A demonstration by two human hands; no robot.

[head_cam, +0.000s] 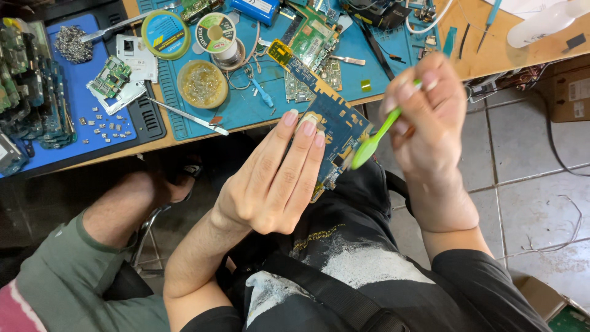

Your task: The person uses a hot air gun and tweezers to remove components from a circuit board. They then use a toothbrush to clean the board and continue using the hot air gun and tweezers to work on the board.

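Bright, even light falls from above on the workbench (184,132), while the space beneath it lies in deep shadow. The right hand (430,117) appears slightly motion-blurred; edges bend.

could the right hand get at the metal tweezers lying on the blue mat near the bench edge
Probably not as things stand: the right hand is gripping a green brush, and the tweezers lie across the left hand and its blue circuit board.

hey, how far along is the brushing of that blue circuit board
Done: cannot tell which areas look brushed. In hand: the left hand holds the blue circuit board over the lap, and the right hand presses the green brush against its right edge. Left: the board's hidden side, possibly.
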